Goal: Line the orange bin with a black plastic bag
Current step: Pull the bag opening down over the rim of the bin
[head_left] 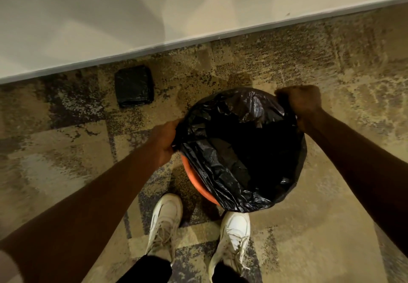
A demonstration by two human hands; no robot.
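The bin [198, 186] stands on the carpet [309, 227] just beyond the person's shoes [164, 223]. The bag [223, 165] is already in it, its mouth spread wide and its hem folded down over most of the rim. The step in hand looks to be stretching the hem round the rim. The left grip [164, 141] is clenched on a bunch of plastic at the left side, and the right grip [303, 101] is fisted round the hem at the far right. Only an arc of orange at the near left shows bare, with slack plastic cutting across above it. I'd say the next move calls for the left grip to draw its bunch outward and down over that arc, while the right keeps the far side from slipping off. There's room for it: open carpet left and right, the wall [110, 18] well beyond the bin, and a folded black pack [134, 88] lying far left, clear of both arms. Only the shoes crowd the near side.
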